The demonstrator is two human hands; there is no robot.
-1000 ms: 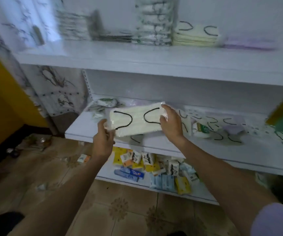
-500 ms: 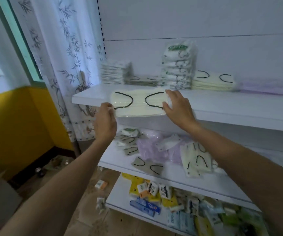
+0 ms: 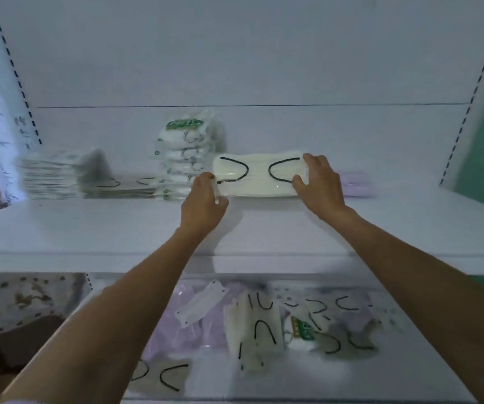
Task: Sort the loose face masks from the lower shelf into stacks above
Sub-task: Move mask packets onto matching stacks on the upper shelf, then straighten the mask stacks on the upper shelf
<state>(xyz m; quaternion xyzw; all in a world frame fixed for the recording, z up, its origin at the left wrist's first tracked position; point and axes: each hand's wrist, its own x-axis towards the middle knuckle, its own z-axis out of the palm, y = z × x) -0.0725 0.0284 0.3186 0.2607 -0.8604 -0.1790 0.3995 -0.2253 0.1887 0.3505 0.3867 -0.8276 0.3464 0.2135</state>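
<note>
One cream mask pack (image 3: 259, 174) with black ear loops lies atop the cream stack (image 3: 258, 192) on the upper shelf (image 3: 89, 225); left hand (image 3: 203, 205) pinches its left end, right hand (image 3: 319, 185) clasps its right. Loose masks (image 3: 252, 325) litter the lower shelf (image 3: 293, 380).

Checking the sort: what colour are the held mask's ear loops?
Black ear loops on the mask; head view.

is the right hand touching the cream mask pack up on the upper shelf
Touching. The head view shows the right hand with thumb and fingers wrapped round the right end of the cream mask pack, with no gap.
</note>
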